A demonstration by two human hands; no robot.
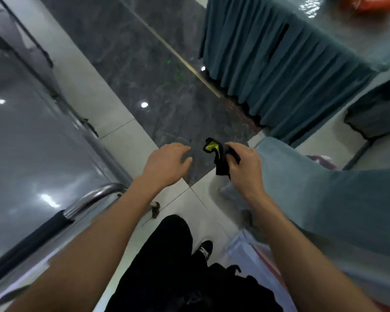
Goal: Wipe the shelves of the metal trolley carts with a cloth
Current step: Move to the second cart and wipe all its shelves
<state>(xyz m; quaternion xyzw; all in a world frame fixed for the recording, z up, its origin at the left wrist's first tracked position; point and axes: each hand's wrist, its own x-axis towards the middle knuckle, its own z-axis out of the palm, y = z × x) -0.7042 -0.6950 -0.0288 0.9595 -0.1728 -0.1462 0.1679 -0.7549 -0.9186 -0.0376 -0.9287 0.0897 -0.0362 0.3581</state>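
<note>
— Trolley cart [27, 140] fills the left side of the frame, its grey metal top shelf lying bare under the light glare, its handle [86, 199] curving in at lower left. Is the wiping under way?

— Not by my reading. The cloth [221, 157], black with a yellow patch, is at centre frame, above the floor [162, 91] and well apart from the shelf. It looks like the step of readying the cloth.

— And the hands?

— Right hand [243, 170] has its grip pinching the bunched cloth. Left hand [167, 163] hovers beside it, grip spread and relaxed, holding nothing.

— So the next move?

— Probably to swing left and lay the cloth flat on the top shelf.

— What can't you see?

— Any lower shelves are hidden beneath the top one, and the cart's far end runs out of the frame. The draped counter [279, 64] at upper right is cut off. A small brown scrap [155, 209] on the floor is too blurred to name.
</note>
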